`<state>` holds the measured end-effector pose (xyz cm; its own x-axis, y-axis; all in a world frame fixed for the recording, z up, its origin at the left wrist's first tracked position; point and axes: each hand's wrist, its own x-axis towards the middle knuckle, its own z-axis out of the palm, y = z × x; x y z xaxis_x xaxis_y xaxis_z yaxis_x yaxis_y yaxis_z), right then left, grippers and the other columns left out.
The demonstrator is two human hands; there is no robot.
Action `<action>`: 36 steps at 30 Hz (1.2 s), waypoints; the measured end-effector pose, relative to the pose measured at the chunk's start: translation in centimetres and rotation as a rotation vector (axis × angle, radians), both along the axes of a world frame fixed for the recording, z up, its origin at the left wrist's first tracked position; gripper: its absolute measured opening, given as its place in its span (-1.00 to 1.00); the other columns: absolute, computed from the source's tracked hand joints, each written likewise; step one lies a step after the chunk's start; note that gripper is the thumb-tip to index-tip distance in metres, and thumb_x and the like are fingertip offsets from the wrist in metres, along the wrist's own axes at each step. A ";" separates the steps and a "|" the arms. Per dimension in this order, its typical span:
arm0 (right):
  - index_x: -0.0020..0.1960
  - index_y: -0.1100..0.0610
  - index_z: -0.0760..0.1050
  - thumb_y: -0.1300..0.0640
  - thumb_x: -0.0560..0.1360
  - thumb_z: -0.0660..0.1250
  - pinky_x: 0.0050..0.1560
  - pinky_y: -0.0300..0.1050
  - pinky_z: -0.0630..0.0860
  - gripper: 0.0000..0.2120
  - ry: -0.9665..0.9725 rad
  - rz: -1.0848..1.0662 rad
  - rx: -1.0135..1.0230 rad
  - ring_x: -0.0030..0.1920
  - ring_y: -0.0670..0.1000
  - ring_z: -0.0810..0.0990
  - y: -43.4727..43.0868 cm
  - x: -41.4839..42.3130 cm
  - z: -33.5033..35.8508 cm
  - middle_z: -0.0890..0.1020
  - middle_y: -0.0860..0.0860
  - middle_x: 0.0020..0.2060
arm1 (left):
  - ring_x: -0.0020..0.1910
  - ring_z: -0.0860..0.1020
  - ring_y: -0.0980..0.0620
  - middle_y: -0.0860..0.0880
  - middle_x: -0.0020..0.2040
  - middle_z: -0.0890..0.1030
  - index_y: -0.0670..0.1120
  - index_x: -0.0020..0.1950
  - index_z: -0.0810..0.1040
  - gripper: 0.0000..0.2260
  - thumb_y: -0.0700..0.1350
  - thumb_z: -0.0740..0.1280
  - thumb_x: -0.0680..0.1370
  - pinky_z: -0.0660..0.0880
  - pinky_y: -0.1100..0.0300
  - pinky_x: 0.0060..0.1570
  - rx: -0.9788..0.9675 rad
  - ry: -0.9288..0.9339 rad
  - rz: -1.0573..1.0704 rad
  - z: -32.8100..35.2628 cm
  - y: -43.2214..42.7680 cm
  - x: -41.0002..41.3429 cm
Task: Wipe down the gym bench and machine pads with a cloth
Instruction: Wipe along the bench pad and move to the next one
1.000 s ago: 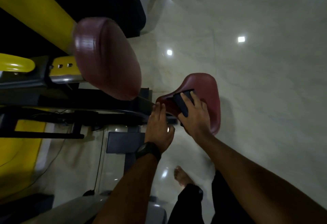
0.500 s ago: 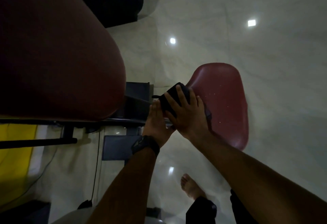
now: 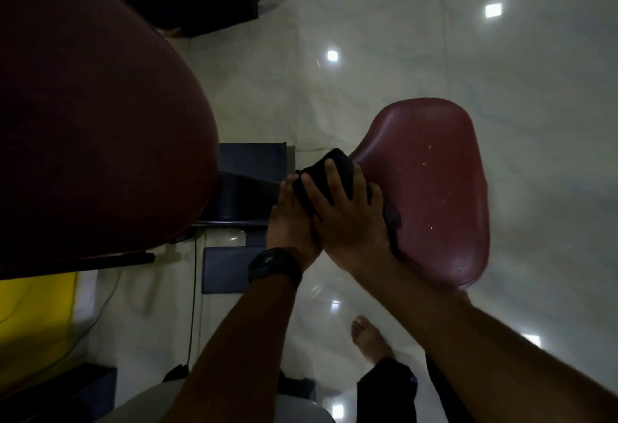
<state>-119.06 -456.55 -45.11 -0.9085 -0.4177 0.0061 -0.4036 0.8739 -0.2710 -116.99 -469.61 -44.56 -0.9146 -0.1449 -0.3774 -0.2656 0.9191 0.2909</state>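
The right hand (image 3: 347, 222) lies flat with fingers spread over a dark cloth (image 3: 337, 172), pressing it onto the narrow near-left end of the maroon seat pad (image 3: 431, 188). The cloth sits under the fingers and palm, its bunched end poking out beyond the fingertips toward the machine frame (image 3: 250, 182), and a small dark tail of it shows at the hand's right edge on the pad. The left hand (image 3: 291, 222), a black watch (image 3: 275, 265) on its wrist, is just beside and touching the right hand, fingers extended along the cloth's left edge; whether it grips the cloth I cannot tell. A larger maroon pad (image 3: 100, 121) looms at left, apart from both hands. A bare foot (image 3: 368, 339) stands on the glossy floor (image 3: 468, 55) below.
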 end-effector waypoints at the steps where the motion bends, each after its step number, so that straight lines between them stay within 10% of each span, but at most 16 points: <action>1: 0.61 -0.06 0.21 -0.20 0.59 0.23 0.23 0.35 0.43 -0.37 -0.001 0.030 0.013 0.41 0.39 0.37 -0.5 -1.2 0.2 0.31 0.19 0.54 | 0.61 0.14 -0.13 -0.05 0.65 0.01 0.10 0.63 -0.20 -0.08 0.09 0.43 0.54 0.32 -0.17 0.48 -0.012 -0.014 -0.010 0.0 0.0 -0.1; 7: 0.61 -0.07 0.17 -0.23 0.63 -0.01 0.25 0.29 0.40 -0.42 -0.104 0.011 0.037 0.46 0.33 0.32 0.6 -3.3 1.0 0.26 0.14 0.57 | 0.64 -0.16 0.00 0.01 0.68 -0.14 -0.02 0.67 -0.22 0.02 0.33 0.31 0.46 0.07 -0.16 0.59 -0.017 -0.060 -0.049 -0.4 -0.9 0.3; 15: 0.65 -0.11 -0.08 -0.24 0.65 -0.07 0.42 0.32 0.22 -0.40 -0.226 -0.060 0.039 0.56 0.34 0.11 1.6 -2.7 1.9 0.01 0.12 0.64 | 0.65 -0.03 -0.03 -0.03 0.67 0.02 -0.02 0.68 -0.08 0.05 0.40 0.32 0.36 0.13 -0.17 0.58 0.040 0.024 -0.055 -0.4 -0.8 -0.3; 24: 0.64 -0.04 0.13 -0.19 0.57 0.30 0.33 0.33 0.36 -0.27 -0.124 -0.160 -0.001 0.50 0.39 0.27 1.2 1.9 1.0 0.18 0.18 0.61 | 0.65 -0.04 -0.07 -0.08 0.68 -0.05 -0.12 0.68 -0.08 -0.04 0.28 0.27 0.45 0.10 -0.12 0.58 0.025 0.068 -0.174 -0.8 -2.0 0.3; 31: 0.48 -0.03 0.40 -0.22 0.64 0.06 0.21 0.22 0.43 -0.50 -0.121 0.013 0.099 0.42 0.35 0.39 -1.0 -6.1 1.5 0.44 0.13 0.46 | 0.64 -0.01 -0.04 -0.06 0.65 0.13 -0.08 0.66 0.06 -0.14 0.28 0.25 0.48 0.07 -0.14 0.60 0.032 0.058 -0.154 -0.9 -1.9 -0.6; 36: 0.58 -0.07 0.25 -0.18 0.62 0.16 0.35 0.29 0.37 -0.44 -0.148 -0.296 -0.061 0.48 0.32 0.31 0.7 -0.3 1.2 0.30 0.12 0.56 | 0.63 -0.14 -0.04 -0.09 0.66 -0.05 -0.14 0.67 -0.06 -0.10 0.36 0.13 0.51 -0.02 -0.12 0.60 0.036 0.082 -0.233 -0.9 -2.8 0.1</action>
